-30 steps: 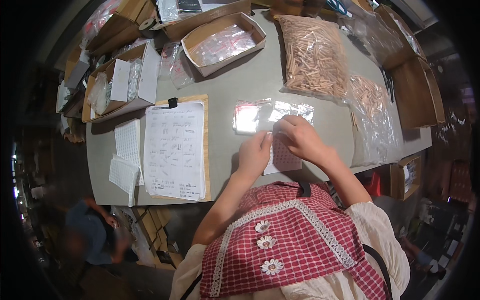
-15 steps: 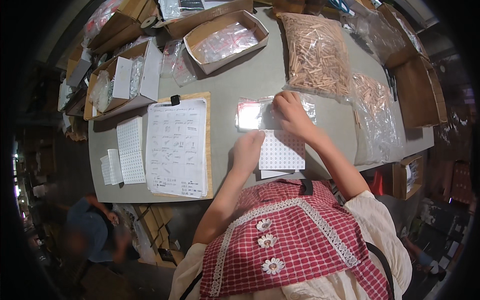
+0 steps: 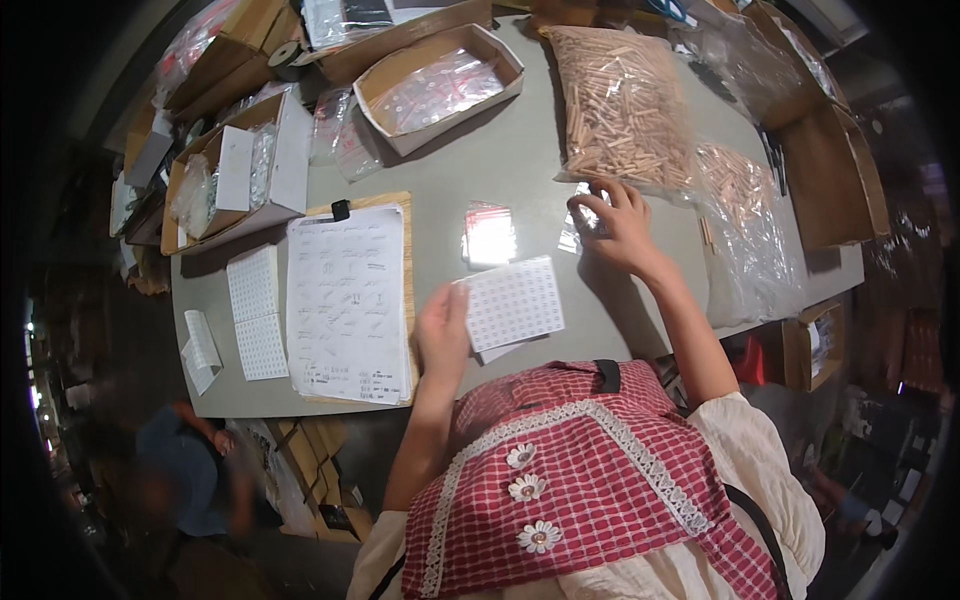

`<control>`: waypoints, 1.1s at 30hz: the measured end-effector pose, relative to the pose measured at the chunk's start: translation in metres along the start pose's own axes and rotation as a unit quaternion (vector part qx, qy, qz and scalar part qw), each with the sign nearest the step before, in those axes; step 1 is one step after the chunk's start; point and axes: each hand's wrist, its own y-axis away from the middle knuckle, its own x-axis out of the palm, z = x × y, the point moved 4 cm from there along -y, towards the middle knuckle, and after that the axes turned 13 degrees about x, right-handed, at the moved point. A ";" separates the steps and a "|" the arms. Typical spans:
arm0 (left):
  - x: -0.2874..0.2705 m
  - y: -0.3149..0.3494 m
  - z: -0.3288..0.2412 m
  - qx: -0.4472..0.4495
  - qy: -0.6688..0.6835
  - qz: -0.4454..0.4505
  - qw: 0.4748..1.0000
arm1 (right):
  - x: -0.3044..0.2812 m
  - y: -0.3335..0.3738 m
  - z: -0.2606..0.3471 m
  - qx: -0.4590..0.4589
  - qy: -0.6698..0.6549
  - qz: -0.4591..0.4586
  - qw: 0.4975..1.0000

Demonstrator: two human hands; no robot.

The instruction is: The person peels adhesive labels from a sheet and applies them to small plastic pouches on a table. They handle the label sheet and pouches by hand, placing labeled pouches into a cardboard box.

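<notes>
My left hand (image 3: 443,325) is closed on the left edge of a white sheet of small printed labels (image 3: 515,305), held slightly tilted over the table's near edge. A second white piece (image 3: 500,350) shows beneath that sheet. Farther right, my right hand (image 3: 622,228) has its fingers curled down on a small clear plastic bag (image 3: 570,238), just in front of a large bag of wooden dowels. The fingertips partly cover this small bag. Between the hands, toward the back, lies a shiny stack of small clear bags with red edges (image 3: 489,235).
A clipboard with papers (image 3: 348,300) and more label sheets (image 3: 258,310) lie at the left. Behind stand a shallow carton of plastic bags (image 3: 440,85) and an open parts box (image 3: 235,175). Dowel bags (image 3: 625,110) fill the right rear. Another person (image 3: 190,460) is at lower left.
My right hand has moved right, away from the bag stack and the label sheet. My left hand has shifted left and turned the label sheet. The shiny stack is now uncovered.
</notes>
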 end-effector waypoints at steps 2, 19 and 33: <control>-0.015 0.000 -0.007 0.008 0.002 -0.034 0.999 | -0.001 0.003 -0.030 0.030 -0.087 0.038 0.995; -0.041 0.013 0.006 0.100 -0.251 -0.092 0.958 | 0.012 -0.010 -0.017 -0.110 -0.005 -0.063 0.992; -0.040 0.007 -0.016 0.175 -0.333 -0.075 0.923 | 0.048 -0.267 0.150 -0.143 0.046 -0.133 0.980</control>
